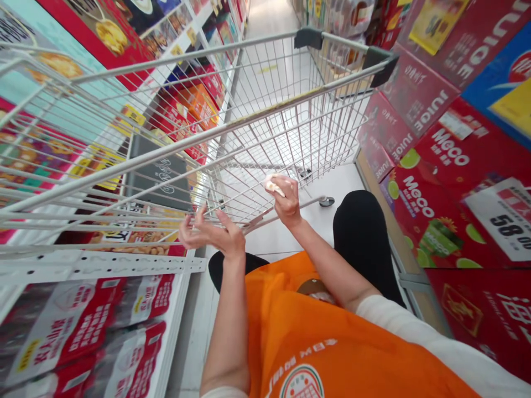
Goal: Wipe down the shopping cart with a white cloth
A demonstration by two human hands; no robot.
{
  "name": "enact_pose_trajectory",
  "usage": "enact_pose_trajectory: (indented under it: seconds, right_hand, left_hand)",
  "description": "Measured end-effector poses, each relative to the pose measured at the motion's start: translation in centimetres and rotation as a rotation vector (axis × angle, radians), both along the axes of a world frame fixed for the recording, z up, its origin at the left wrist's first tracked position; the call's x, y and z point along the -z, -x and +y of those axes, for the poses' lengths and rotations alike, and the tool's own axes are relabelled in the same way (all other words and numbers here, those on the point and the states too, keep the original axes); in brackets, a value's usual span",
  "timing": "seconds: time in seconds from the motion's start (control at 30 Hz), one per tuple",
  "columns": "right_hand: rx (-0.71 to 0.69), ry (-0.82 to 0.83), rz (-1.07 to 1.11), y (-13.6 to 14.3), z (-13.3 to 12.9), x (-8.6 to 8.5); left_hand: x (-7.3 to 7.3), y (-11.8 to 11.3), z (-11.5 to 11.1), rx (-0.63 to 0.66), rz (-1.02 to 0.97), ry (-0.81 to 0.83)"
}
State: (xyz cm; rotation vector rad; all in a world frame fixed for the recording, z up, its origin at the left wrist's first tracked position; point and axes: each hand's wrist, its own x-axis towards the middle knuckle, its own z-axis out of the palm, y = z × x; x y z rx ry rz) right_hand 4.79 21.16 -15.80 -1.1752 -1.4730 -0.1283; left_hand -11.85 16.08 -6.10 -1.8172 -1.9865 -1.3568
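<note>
Shopping cart (215, 131) stood slantwise across the aisle in front of you, its far corners toward the stacked red Meco cartons (450, 149) on the right and its near end alongside the shelf rail (95, 266) on the left. Pale floor (342, 182) showed between the cart and the right-hand stack, with a caster (327, 202) just ahead of your black-clad right knee (360, 221), and more opened up beyond the cart. Your right hand (287, 203) was closed around a crumpled white wad (277, 185), held near the cart's wire side; its fingers covered part of the wad, so its material was hard to tell. Your left hand (213, 232) was open, fingers spread and loosely bent, gripping nothing, close by the wires; you could not tell whether they touched. The cart's near end was cut off at the left edge, and your left knee was partly hidden by your forearm. Wrapped bottle packs (45, 331) filled the lower left shelf, and a price card (504, 218) fronted the cartons
</note>
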Motion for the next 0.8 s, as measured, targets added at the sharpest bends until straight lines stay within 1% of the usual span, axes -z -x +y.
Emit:
enact_pose_trajectory:
  seconds: [0.03,0.07,0.1,0.17,0.2,0.27,0.33,0.4,0.43,0.53,0.6,0.67,0.8]
  right_hand:
    - [-0.004,0.019,-0.002,0.2,0.1,0.1]
    - [-0.009,0.036,-0.001,0.3,0.0,0.5]
    - [-0.011,0.047,0.000,0.3,-0.2,0.9]
    - [-0.015,0.053,0.003,0.2,-0.7,1.6]
    - [-0.014,0.048,0.002,0.0,-0.8,1.7]
    - [0.003,0.029,0.008,-0.5,-0.7,1.3]
    - [0.022,0.004,0.027,-1.0,-0.2,0.5]
    - [0.030,0.006,0.049,-1.2,0.4,0.1]
    - [0.024,0.022,0.060,-1.3,0.5,0.2]
    - [0.000,0.116,0.090,-1.6,0.1,1.2]
    - [-0.018,0.139,0.102,-2.1,-0.4,1.7]
    - [-0.006,0.102,0.117,-2.7,-0.5,1.2]
    - [0.092,0.001,0.138,-3.7,1.0,-1.1]
  left_hand:
    - [-0.1,-1.1,-0.3,-0.049,0.026,-0.073]
    - [-0.2,-2.2,-0.3,-0.022,0.077,-0.112]
    - [-0.3,-3.3,-0.2,0.041,0.131,-0.126]
    - [-0.8,-5.0,0.6,0.205,0.220,-0.070]
    - [-1.0,-5.7,1.2,0.255,0.242,-0.037]
    - [-1.3,-6.9,2.4,0.284,0.251,0.005]
    - [-1.4,-7.6,3.4,0.265,0.240,0.050]
    - [-1.2,-8.0,3.9,0.242,0.253,0.109]
    - [-1.1,-8.0,4.0,0.237,0.270,0.130]
    - [-0.6,-7.6,3.9,0.268,0.313,0.134]
    - [-0.3,-7.3,3.7,0.304,0.320,0.115]
    - [-0.3,-7.0,3.5,0.325,0.361,0.110]
    - [-0.6,-7.1,3.5,0.297,0.514,0.167]
